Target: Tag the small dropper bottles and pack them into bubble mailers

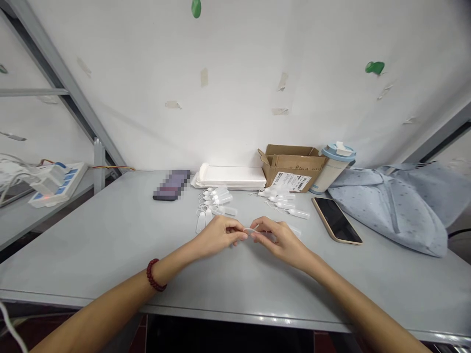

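Note:
Over the middle of the table, my left hand (220,234) pinches one side of a thin white cord loop (250,230). My right hand (281,240) pinches the other side, its fingertips close to those of the left. Whatever else the fingers may hold is hidden. Just beyond my left hand lies a group of small translucent white tubes with thin loops (221,197), and a flat white tag (200,222) is beside them. More such tubes (285,204) lie behind my right hand, one partly covered by it.
At the back are a stack of white flat boxes (233,175), an open cardboard box (294,166) and a lidded cup (329,169). A phone (337,220) and a blue fabric bag (393,206) lie right. A dark, pixelated object (172,185) lies left; a power strip (61,184) is farther left.

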A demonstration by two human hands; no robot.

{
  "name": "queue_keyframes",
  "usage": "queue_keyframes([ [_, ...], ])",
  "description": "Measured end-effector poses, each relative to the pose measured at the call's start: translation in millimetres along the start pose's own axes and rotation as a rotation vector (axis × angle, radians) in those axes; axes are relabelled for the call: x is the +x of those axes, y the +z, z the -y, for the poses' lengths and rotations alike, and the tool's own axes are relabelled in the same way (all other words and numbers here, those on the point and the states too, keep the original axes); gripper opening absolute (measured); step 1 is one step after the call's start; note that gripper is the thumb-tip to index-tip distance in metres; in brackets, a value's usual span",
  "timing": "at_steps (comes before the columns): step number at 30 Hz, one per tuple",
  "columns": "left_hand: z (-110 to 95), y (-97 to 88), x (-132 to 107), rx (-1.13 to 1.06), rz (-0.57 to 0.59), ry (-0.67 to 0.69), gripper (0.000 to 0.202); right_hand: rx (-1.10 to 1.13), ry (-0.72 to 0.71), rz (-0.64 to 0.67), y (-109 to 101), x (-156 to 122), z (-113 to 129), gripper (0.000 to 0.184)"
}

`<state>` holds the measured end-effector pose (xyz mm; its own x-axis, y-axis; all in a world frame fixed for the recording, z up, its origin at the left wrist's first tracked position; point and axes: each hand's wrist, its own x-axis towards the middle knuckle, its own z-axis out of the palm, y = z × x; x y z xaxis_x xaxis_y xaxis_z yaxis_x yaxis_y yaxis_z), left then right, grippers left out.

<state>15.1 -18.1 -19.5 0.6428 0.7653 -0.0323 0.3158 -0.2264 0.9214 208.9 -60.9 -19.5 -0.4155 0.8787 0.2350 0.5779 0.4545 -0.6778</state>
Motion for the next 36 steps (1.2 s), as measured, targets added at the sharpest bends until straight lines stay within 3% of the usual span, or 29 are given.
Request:
queue_keyframes([
  [7,2.1,0.2,1.5,-0.086,-0.018,0.034,0.014,-0.002,-0.014,-0.004,1.2,-1.4,-0.6,0.014],
  [14,0.2,-0.4,0.9,-0.136,0.08,0.057,0.017,0.01,-0.013,-0.025,0.4,-1.4,0.3,0.013],
  [20,0.9,0.3,1.5,-0.193,-0.008,-0.064,0.016,0.033,0.004,-0.054,0.1,-1.7,1.0,0.013],
  [28,-0.8,-2.5,3.1,-0.212,-0.024,-0.021,0.016,0.071,0.014,-0.123,-3.3,-0.3,4.5,0.011],
  [36,1.2,0.1,2.3,-0.223,-0.016,0.009,0.016,0.098,0.03,-0.104,-1.0,-0.9,5.1,0.013],
])
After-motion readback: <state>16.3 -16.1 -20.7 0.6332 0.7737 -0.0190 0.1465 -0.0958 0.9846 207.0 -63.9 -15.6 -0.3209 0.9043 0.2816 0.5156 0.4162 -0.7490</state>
